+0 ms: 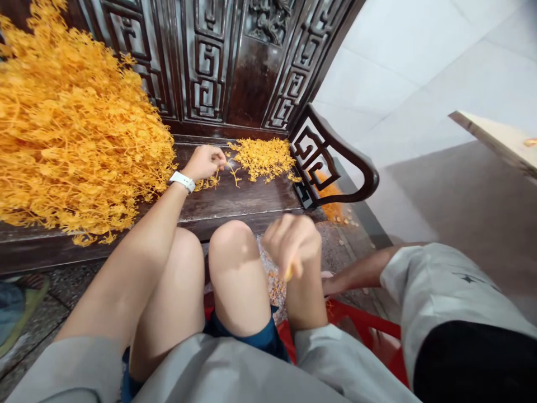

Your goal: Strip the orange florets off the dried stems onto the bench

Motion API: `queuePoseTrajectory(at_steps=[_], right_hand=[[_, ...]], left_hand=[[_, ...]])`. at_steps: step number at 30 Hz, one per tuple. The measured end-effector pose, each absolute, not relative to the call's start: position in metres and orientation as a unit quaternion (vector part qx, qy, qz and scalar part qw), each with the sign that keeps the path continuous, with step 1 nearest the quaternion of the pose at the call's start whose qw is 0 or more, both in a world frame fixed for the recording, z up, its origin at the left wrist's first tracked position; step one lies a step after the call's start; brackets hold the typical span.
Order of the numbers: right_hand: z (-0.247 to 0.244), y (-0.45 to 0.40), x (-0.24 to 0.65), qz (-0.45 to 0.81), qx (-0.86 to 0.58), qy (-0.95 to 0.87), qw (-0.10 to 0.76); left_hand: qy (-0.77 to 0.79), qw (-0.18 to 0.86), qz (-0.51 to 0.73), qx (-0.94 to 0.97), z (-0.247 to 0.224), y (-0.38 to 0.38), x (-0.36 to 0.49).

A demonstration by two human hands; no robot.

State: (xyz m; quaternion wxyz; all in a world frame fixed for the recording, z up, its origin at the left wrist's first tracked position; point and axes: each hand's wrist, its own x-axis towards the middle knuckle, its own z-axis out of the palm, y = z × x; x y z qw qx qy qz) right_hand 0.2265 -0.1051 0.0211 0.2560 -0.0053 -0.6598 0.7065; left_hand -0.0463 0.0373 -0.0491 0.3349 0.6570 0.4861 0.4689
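Note:
My left hand [205,162], with a white-banded watch on its wrist, is over the dark wooden bench seat. Its fingertips are pinched on a thin orange plastic sprig [235,173], which points right toward a small pile of orange pieces [266,158]. My right hand [293,242] is above the floor beside my right knee, curled closed and slightly blurred. A small orange piece [293,270] shows at its fingers; its exact shape is unclear. To the left of my left hand rises a large heap of branched orange plastic sprigs [79,134].
A carved bench back [255,84] stands behind the seat, and a curved armrest [364,179] closes its right end. Orange bits [331,196] lie on the floor beyond it. Another person's leg [444,280] and a red stool [377,330] are at right. A board edge [482,131] juts in.

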Motion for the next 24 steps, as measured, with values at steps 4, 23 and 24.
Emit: queuePoseTrajectory(at_steps=[4, 23, 24], right_hand=[[-0.019, -0.057, 0.22, 0.747, -0.298, -0.335, 0.49], [0.011, -0.01, 0.13, 0.748, -0.317, -0.333, 0.479], [0.02, 0.001, 0.125, 0.711, -0.321, -0.363, 0.51]], left_hand=[[0.467, 0.343, 0.574, 0.578, -0.03, 0.029, -0.031], [0.13, 0.682, 0.712, 0.101, 0.038, 0.002, -0.026], [0.136, 0.678, 0.716, 0.101, 0.036, 0.003, -0.026]])
